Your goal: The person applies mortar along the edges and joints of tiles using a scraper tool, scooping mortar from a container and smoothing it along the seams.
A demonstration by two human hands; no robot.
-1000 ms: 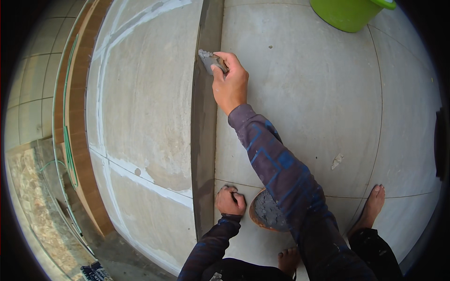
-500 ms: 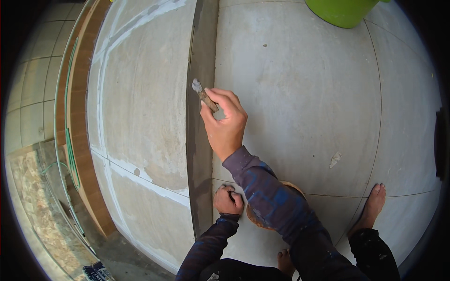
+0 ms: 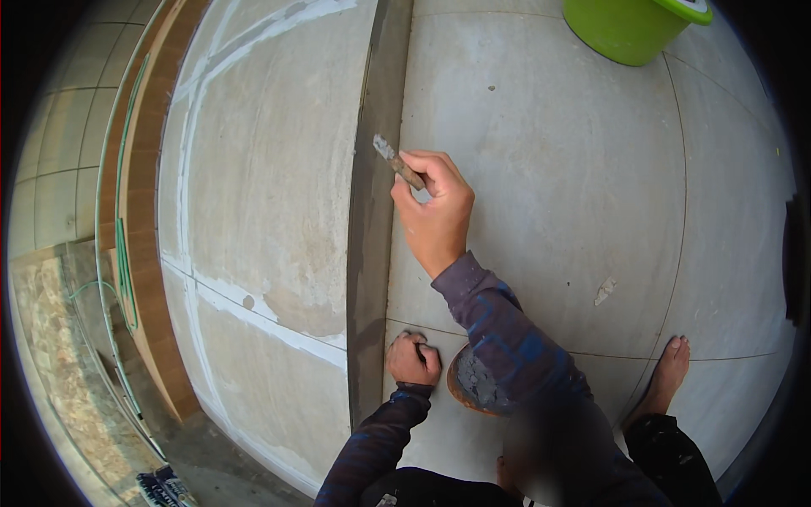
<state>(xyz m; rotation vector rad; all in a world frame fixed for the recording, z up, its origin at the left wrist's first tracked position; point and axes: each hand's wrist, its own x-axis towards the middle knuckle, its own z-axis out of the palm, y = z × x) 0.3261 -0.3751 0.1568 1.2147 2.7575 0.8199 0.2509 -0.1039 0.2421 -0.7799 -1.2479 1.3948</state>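
Below the right fingers spreads a floor of large pale grey tiles. Just left of the fingers, a narrow darker grey band, patchy in tone, runs away from the person beside a second tiled surface whose joints carry smeared white filler. Far to the left of them come a brown edging, a green cord and, lower down, a stone-patterned strip. Well beyond the fingers, up to the right, sits a lime-green tub, cut off by the upper edge; a pale flake lies on the tiles nearer the person, not far from a bare foot.

The right hand reaches forward from a dark, blue-patterned sleeve, back of the hand up, thumb and forefinger pinching a slim tool between them. Toward the person from those fingers, the left hand rests on the floor next to the band, its fingers folded into a fist. Just right of that fist stands a round bowl with an orange-brown rim, partly covered by the sleeve.

The tool slants from the fingertips up and to the left, over the band. Its held part is brown and worn; its far end bears a lumpy dab of light grey paste. Whether that end touches the band cannot be told. Rougher, darker grey paste fills the bowl's visible part.
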